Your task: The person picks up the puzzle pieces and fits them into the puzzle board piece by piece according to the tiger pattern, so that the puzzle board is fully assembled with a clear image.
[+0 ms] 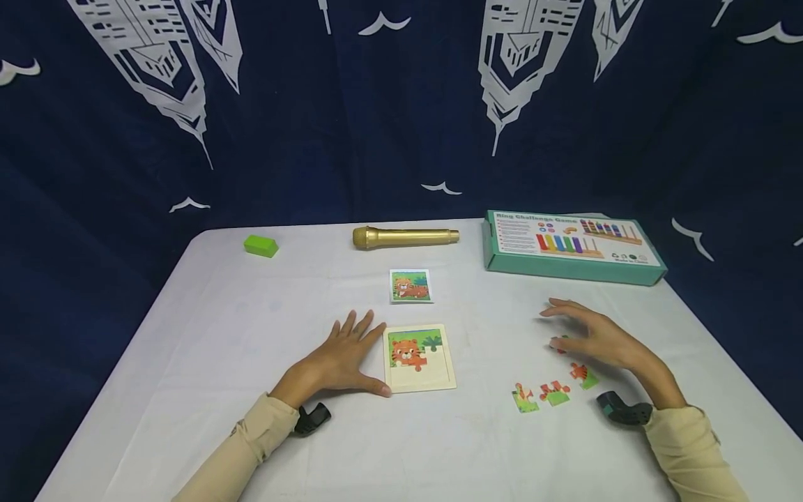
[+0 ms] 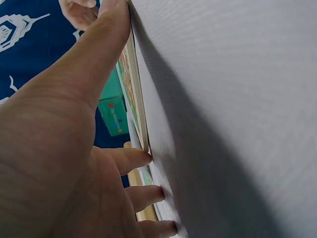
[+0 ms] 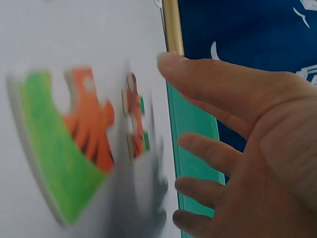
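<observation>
A square puzzle board [image 1: 419, 380] lies mid-table, its upper part filled with pieces showing a tiger's face and a green plant. My left hand [image 1: 345, 359] has its fingers spread, with the thumb and index finger touching the board's left edge. Over the loose pieces at the right hovers my right hand [image 1: 599, 338], fingers loosely bent and nothing between them. Below it sit an orange and green puzzle piece [image 3: 91, 131] and another piece [image 3: 134, 116], partly covered by the hand in the head view. Two more pieces, one with a green base [image 1: 555, 394] and a pale one [image 1: 524, 399], lie nearer the front.
Behind the board lies a small tiger picture card [image 1: 410, 286]. A gold microphone [image 1: 408, 238] rests at the back, with a green block [image 1: 261, 245] to its left. A green game box [image 1: 574, 249] occupies the back right, beyond the right hand.
</observation>
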`<state>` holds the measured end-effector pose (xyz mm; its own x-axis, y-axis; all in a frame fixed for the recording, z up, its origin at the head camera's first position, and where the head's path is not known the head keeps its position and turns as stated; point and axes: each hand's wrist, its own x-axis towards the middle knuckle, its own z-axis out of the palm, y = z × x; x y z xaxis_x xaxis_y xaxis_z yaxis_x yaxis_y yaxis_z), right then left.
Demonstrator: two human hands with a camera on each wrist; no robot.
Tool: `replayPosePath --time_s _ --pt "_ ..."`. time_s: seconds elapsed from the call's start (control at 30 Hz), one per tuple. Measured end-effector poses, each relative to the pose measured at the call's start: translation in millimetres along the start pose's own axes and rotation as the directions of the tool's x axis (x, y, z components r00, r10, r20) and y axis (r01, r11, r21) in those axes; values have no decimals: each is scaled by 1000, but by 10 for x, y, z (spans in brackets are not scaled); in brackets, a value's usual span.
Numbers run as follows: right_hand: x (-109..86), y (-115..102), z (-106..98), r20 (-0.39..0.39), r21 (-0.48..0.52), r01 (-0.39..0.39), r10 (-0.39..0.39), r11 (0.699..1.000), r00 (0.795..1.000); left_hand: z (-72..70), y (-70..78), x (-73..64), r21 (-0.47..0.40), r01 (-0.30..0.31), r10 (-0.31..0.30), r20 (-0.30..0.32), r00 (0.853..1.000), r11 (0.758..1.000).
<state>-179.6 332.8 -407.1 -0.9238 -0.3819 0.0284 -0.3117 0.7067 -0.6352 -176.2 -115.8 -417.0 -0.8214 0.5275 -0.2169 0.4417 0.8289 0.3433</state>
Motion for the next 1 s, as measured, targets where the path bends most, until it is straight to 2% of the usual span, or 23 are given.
replayPosePath --time_s 0.2,0.3,0.43,0.77,1.0 --pt "-113 106 -112 82 -19 -107 108 994 991 -2 3 -6 -14 -2 2 1 1000 1000" --pt "-151 143 -145 99 -14 -123 123 992 987 -2 2 -7 -16 1 -1 1 1000 1000" --pt "-164 166 -150 92 -3 -115 115 993 989 -5 -2 -6 -20 2 -2 -1 1000 1000" --pt "-114 136 -67 26 -91 -137 140 986 990 -14 -1 -4 -21 -4 4 -3 1000 1000" --pt "-110 114 -52 -5 -98 -143 143 985 990 -18 2 -7 -17 -9 9 -2 1000 1000"
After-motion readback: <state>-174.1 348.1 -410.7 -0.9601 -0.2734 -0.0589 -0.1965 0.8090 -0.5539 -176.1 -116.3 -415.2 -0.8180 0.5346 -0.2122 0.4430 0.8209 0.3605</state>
